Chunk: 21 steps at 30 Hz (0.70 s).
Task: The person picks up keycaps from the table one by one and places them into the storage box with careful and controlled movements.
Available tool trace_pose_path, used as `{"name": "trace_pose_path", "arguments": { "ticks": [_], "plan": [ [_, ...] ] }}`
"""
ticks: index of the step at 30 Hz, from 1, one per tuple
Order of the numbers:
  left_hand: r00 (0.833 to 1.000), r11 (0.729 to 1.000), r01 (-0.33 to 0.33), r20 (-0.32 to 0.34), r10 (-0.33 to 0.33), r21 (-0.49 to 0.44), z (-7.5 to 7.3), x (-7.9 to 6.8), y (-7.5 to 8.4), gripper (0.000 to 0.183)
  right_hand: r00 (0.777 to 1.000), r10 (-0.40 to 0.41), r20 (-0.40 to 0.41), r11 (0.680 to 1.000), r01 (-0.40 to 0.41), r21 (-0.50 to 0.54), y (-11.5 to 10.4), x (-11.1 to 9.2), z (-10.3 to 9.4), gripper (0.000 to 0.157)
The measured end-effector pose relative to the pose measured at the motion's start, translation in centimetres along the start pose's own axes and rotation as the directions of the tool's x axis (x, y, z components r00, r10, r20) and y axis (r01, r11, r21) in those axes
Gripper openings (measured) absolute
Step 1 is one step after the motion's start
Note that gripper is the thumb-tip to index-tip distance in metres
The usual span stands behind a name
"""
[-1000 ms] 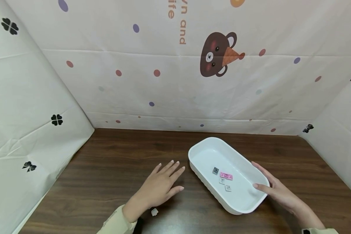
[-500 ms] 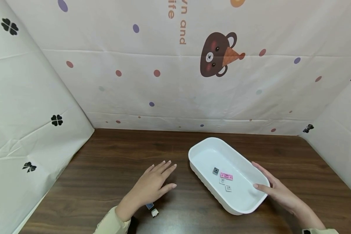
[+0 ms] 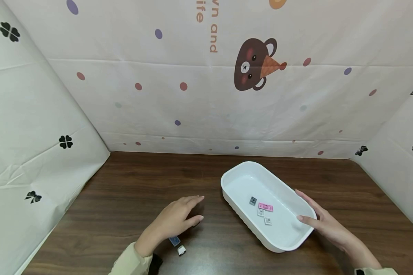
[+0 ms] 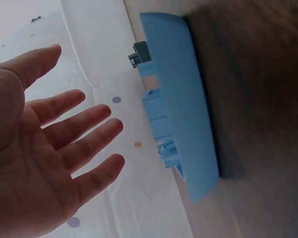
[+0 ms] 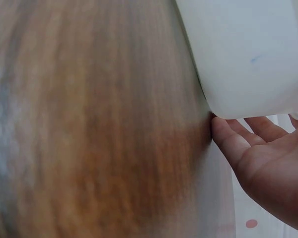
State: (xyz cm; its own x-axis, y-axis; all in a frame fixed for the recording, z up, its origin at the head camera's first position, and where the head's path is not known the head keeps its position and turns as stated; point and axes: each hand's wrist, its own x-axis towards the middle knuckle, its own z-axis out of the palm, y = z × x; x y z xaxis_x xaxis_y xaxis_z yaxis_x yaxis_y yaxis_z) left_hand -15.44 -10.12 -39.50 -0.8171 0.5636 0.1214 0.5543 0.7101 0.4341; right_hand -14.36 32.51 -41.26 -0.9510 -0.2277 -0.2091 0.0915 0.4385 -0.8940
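Observation:
My left hand (image 3: 174,218) hovers over the table with nothing in it, fingers apart and slightly bent. Partly hidden below it lies a small blue piece (image 3: 174,241), and a little white piece (image 3: 181,250) sits just in front. In the left wrist view, a light blue flat piece (image 4: 181,104) with raised blue parts stands beyond the fingertips, a dark grey piece (image 4: 141,53) close to it. My right hand (image 3: 325,223) holds the white tray (image 3: 234,208) by its near right corner, thumb over the rim and fingers along the outside.
Inside the tray lie a dark grey piece (image 3: 252,201), a pink piece (image 3: 265,207) and two small white pieces (image 3: 268,221). White printed sheets (image 3: 141,110) wall the brown wooden table (image 3: 141,183) at the back and both sides.
My left hand has drawn back to the left, away from the tray, its fingers bending more. The blue piece below it has come into view. My right hand and the tray stay put.

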Motion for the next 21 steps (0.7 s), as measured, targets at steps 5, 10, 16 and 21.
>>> {"name": "trace_pose_path", "arguments": {
  "ticks": [5, 10, 16, 21],
  "plan": [
    [0.999, 0.994, 0.023, 0.042, -0.018, -0.109, 0.0, 0.1, -0.3, 0.050, 1.000, -0.005, 0.003, 1.000, 0.005, 0.001, 0.0, 0.0, 0.0, 0.071],
    [0.999, 0.981, 0.005, 0.041, 0.003, -0.193, 0.2, 0.3, -0.8, 0.046, 1.000, -0.024, 0.017, 0.999, 0.023, 0.027, 0.1, -0.1, 0.1, 0.071],
    [0.998, 0.948, -0.011, 0.053, 0.030, -0.319, 0.3, 0.5, -1.3, 0.043, 0.999, -0.031, 0.019, 0.999, 0.031, 0.037, 0.1, -0.1, 0.1, 0.070],
    [0.993, 0.914, 0.010, 0.109, 0.037, -0.405, 0.4, 0.7, -1.7, 0.041, 0.999, -0.031, 0.014, 0.999, 0.031, 0.027, 0.2, -0.1, 0.0, 0.070]
  ]
}}
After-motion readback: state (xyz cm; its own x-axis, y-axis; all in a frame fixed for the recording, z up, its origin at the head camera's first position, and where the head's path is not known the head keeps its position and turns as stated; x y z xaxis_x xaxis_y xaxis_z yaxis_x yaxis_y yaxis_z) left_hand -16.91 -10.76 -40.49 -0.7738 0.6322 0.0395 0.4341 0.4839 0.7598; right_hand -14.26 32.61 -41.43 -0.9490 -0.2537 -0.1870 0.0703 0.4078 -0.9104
